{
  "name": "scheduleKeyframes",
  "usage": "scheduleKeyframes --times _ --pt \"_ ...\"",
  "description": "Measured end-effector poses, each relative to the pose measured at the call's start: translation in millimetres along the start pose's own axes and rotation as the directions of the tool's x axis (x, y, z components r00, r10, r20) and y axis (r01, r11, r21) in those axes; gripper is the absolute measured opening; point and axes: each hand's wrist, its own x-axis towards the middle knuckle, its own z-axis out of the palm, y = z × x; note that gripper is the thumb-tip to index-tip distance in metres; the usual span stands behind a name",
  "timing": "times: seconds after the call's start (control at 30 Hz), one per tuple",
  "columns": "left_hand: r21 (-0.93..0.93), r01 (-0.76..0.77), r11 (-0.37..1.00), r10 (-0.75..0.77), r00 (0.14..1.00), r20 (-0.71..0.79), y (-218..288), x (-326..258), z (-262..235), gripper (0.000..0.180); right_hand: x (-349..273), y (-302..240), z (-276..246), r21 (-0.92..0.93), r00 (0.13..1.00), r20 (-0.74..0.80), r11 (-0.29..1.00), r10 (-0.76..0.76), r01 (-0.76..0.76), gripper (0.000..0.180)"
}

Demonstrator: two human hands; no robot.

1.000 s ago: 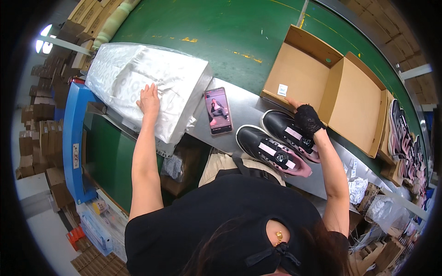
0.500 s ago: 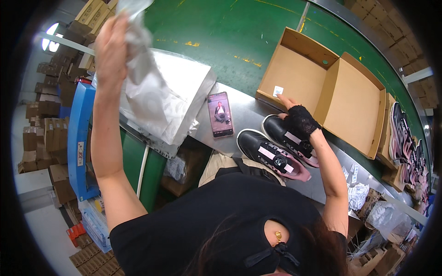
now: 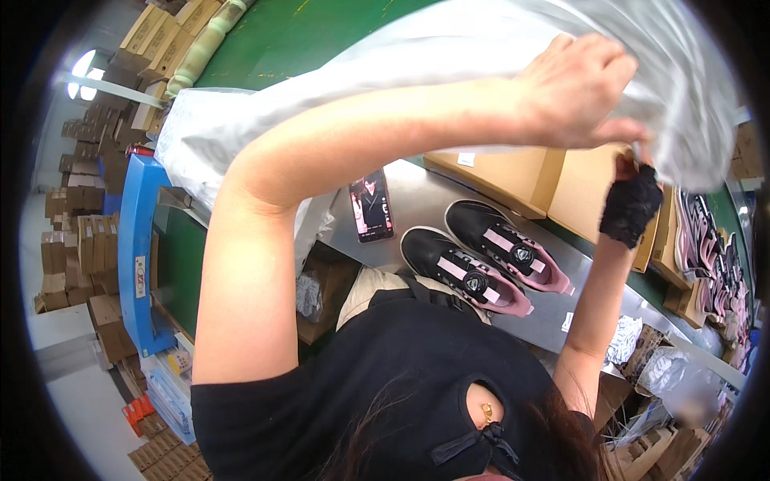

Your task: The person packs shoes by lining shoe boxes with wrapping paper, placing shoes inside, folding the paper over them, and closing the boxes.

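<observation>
Both hands, left hand (image 3: 573, 88) and right hand (image 3: 632, 204), grip the thin sheet (image 3: 449, 56) up high; the shoes (image 3: 481, 260) wait unwrapped on the tabletop (image 3: 417, 192).

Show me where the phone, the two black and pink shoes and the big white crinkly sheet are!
Dark rectangular phone (image 3: 372, 206), head view, middle of its screen.
Pair of black and pink shoes (image 3: 469, 272), head view, top of the nearer shoe.
Big white crinkly sheet (image 3: 690, 88), head view, part hanging past the left hand (image 3: 581, 88).
</observation>
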Motion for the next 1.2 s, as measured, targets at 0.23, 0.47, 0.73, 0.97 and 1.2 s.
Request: scheduleKeyframes --times 0.23,0.47,0.73,0.97,1.2 --pt "0.567 0.068 0.821 -0.400 0.776 0.487 -53.3 -139.8 8.0 0.065 81.1 14.2 -230.3 0.042 0.945 -0.326 0.998 -0.023 0.039 0.019" --pt "0.555 0.292 0.779 -0.493 0.832 0.254 -109.9 -209.8 -36.9 0.070 63.2 35.2 -380.5 0.111 0.798 -0.587 0.990 0.139 -0.090 0.017" --pt "0.805 0.229 0.547 -0.617 0.761 0.202 -125.4 -207.8 -72.7 0.084 14.0 34.0 -399.6 0.126 0.530 -0.828 0.982 0.182 -0.140 0.017" --pt "-0.146 0.855 -0.497 -0.729 -0.320 0.605 -154.8 -258.9 -54.9 0.064 -105.7 -4.7 -253.7 -0.746 0.964 -0.116 0.662 -0.239 0.074 0.045" --pt "-0.421 0.864 -0.275 -0.831 0.007 0.557 -96.9 -235.2 10.9 0.044 -220.6 34.0 -104.6 -0.505 0.501 0.843 -0.032 0.196 0.863 0.016"
